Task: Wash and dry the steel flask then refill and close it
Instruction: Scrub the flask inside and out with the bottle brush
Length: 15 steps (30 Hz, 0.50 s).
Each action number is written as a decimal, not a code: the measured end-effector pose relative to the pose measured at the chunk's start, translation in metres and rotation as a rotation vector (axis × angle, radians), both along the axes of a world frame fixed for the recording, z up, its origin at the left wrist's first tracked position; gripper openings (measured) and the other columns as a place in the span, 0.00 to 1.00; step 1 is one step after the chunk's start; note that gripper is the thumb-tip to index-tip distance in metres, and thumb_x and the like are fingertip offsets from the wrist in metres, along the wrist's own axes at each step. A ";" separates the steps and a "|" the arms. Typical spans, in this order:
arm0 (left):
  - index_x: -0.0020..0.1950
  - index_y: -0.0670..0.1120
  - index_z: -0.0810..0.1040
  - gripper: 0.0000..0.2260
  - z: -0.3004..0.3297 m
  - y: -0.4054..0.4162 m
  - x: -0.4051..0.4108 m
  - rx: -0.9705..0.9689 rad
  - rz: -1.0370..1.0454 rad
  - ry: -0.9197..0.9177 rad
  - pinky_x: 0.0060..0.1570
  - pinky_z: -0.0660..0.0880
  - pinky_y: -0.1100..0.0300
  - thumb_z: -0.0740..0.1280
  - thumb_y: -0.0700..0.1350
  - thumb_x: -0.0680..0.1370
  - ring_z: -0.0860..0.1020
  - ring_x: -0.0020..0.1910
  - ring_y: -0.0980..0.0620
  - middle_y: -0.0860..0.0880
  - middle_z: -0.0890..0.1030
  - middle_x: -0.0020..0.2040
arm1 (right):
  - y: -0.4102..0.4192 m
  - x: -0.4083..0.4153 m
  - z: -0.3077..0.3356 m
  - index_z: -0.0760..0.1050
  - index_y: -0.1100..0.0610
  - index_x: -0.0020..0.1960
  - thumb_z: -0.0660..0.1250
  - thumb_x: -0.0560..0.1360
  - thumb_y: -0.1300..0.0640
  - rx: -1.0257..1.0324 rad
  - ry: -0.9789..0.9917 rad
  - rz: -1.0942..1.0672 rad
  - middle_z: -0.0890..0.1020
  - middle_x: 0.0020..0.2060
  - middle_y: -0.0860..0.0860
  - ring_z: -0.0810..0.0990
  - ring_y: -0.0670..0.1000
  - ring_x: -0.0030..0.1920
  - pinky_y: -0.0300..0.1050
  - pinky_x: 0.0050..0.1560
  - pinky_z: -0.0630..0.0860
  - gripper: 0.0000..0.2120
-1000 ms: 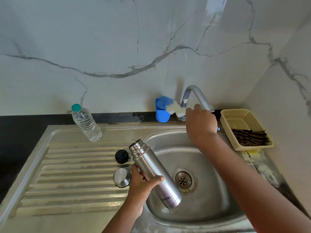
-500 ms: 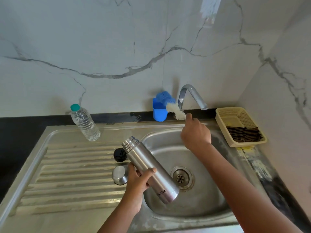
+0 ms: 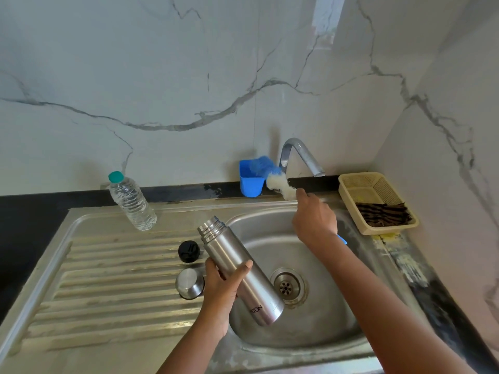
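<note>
You are at the washing step, and it is only beginning. Your left hand (image 3: 221, 286) is curled around the middle of the steel flask (image 3: 239, 271), thumb on the near side and fingers behind it. The flask is in the centre of the frame, tilted, with its open threaded mouth pointing to the upper left and its base hanging over the sink bowl (image 3: 318, 327), just left of the drain (image 3: 286, 286). It touches nothing except your hand.

Your right hand (image 3: 314, 221) is closed around the blue handle of a bottle brush (image 3: 278, 183), right of centre. The white bristle head points up and left, close to the blue cup (image 3: 249, 182) at the back wall, and the end of the handle shows below your wrist. The tap (image 3: 299, 155) stands just above the brush, and I see no water coming from its spout.

The black stopper (image 3: 189, 251) and the steel cap (image 3: 189, 283) lie on the ribbed draining board (image 3: 108, 279), just left of the flask. A plastic water bottle (image 3: 131, 202) with a green cap stands further up the board, at the left. In the beige basket (image 3: 378, 202) at the right lies a dark striped cloth (image 3: 383, 214).

I think the next move is to bring the brush head to the flask mouth and push it inside. For this you must line up the brush with the axis of the flask, because the mouth is narrow. The flask looks dry, so water, and maybe soap, is probably needed first.
</note>
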State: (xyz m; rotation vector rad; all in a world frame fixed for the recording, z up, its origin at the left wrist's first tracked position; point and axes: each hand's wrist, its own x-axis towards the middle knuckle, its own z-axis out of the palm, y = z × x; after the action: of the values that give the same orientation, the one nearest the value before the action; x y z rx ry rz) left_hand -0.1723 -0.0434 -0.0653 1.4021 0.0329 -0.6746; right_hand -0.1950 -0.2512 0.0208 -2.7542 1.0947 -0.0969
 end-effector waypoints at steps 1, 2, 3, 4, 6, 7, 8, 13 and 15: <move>0.59 0.55 0.72 0.29 0.001 -0.001 0.000 0.002 -0.006 -0.026 0.58 0.78 0.46 0.80 0.50 0.62 0.83 0.50 0.56 0.53 0.84 0.49 | -0.001 -0.001 -0.001 0.63 0.56 0.71 0.59 0.78 0.66 0.005 -0.004 -0.001 0.76 0.59 0.56 0.79 0.58 0.53 0.46 0.41 0.68 0.23; 0.59 0.56 0.72 0.28 0.003 -0.001 0.000 0.003 -0.014 -0.053 0.56 0.78 0.49 0.80 0.48 0.64 0.83 0.49 0.57 0.52 0.84 0.50 | -0.001 -0.003 -0.001 0.63 0.56 0.71 0.58 0.78 0.66 0.007 -0.011 -0.002 0.76 0.59 0.56 0.79 0.58 0.53 0.46 0.41 0.68 0.23; 0.60 0.56 0.72 0.28 0.005 -0.001 0.000 0.004 -0.018 -0.081 0.53 0.78 0.54 0.81 0.46 0.66 0.83 0.49 0.57 0.51 0.83 0.51 | -0.001 -0.005 -0.002 0.64 0.56 0.71 0.58 0.77 0.66 0.009 -0.019 -0.004 0.76 0.60 0.56 0.79 0.58 0.52 0.46 0.41 0.68 0.23; 0.61 0.55 0.72 0.27 0.008 -0.002 0.000 0.007 -0.015 -0.115 0.50 0.77 0.58 0.81 0.44 0.67 0.83 0.48 0.58 0.50 0.83 0.52 | -0.002 -0.006 -0.002 0.64 0.56 0.71 0.58 0.77 0.66 0.013 -0.027 -0.005 0.76 0.60 0.56 0.79 0.58 0.52 0.46 0.41 0.68 0.23; 0.62 0.54 0.71 0.27 0.012 -0.003 0.001 0.021 -0.009 -0.184 0.47 0.76 0.61 0.79 0.42 0.68 0.83 0.47 0.59 0.50 0.83 0.53 | -0.003 -0.009 -0.001 0.65 0.55 0.71 0.57 0.77 0.66 0.020 -0.040 -0.006 0.76 0.59 0.56 0.79 0.58 0.51 0.46 0.41 0.68 0.23; 0.63 0.53 0.71 0.27 0.014 -0.004 0.003 0.030 -0.009 -0.213 0.46 0.75 0.62 0.79 0.41 0.69 0.83 0.47 0.59 0.51 0.83 0.52 | -0.003 -0.010 0.000 0.65 0.55 0.70 0.57 0.77 0.67 0.027 -0.045 -0.006 0.76 0.58 0.56 0.78 0.57 0.49 0.46 0.41 0.68 0.22; 0.63 0.53 0.70 0.28 0.016 -0.004 0.005 0.040 -0.010 -0.241 0.46 0.76 0.61 0.79 0.41 0.69 0.83 0.46 0.60 0.52 0.83 0.52 | -0.004 -0.011 0.002 0.66 0.56 0.69 0.57 0.77 0.67 0.033 -0.050 -0.007 0.77 0.56 0.56 0.77 0.56 0.47 0.46 0.40 0.68 0.21; 0.63 0.56 0.69 0.30 0.019 -0.008 0.015 0.103 -0.023 -0.316 0.46 0.78 0.57 0.80 0.43 0.68 0.83 0.44 0.60 0.54 0.83 0.51 | -0.007 -0.020 0.009 0.69 0.56 0.59 0.57 0.77 0.66 0.040 -0.111 -0.038 0.77 0.45 0.55 0.75 0.55 0.41 0.46 0.35 0.68 0.13; 0.63 0.58 0.69 0.31 0.016 -0.009 0.019 0.127 -0.030 -0.333 0.48 0.79 0.53 0.81 0.46 0.67 0.83 0.47 0.57 0.54 0.83 0.51 | -0.010 -0.033 0.020 0.69 0.55 0.55 0.56 0.79 0.63 0.070 -0.146 -0.051 0.77 0.43 0.54 0.75 0.57 0.41 0.46 0.36 0.68 0.07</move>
State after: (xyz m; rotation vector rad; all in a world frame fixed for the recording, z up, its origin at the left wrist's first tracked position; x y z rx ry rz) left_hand -0.1535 -0.0521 -0.0498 1.6252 -0.2116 -0.4625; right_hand -0.2279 -0.2610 0.0412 -2.6118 1.1071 -0.2573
